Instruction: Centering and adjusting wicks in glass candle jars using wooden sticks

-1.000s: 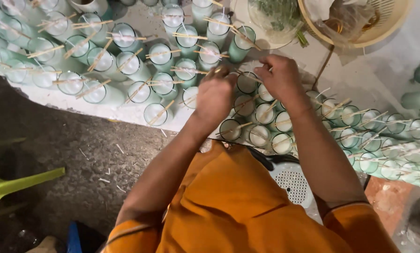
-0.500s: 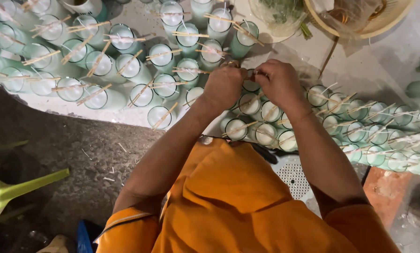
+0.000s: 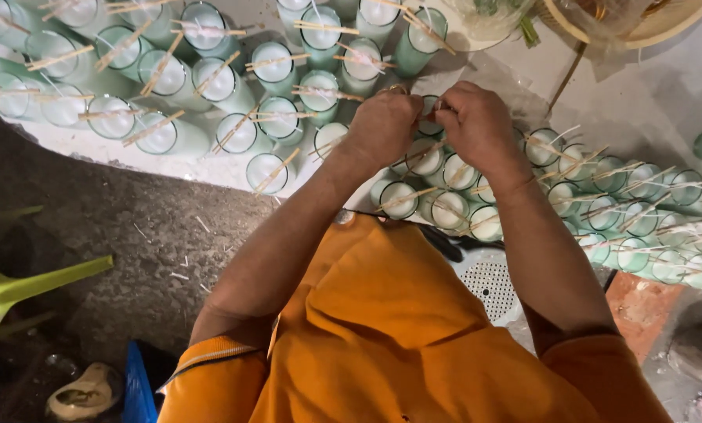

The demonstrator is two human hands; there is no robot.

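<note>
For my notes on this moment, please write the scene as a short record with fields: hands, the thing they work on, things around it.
left hand: above a pale green glass, fingers bent toward the other hand
right hand: close beside it, fingertips pinched over the same glass; what they pinch is too small to tell
glass under hands: mostly hidden, filled with white wax
glasses: many, standing close together, thin wooden sticks across their rims
table: white surface
basket: at the top edge, lined with clear plastic
chair: green, on the dark floor at lower left
</note>
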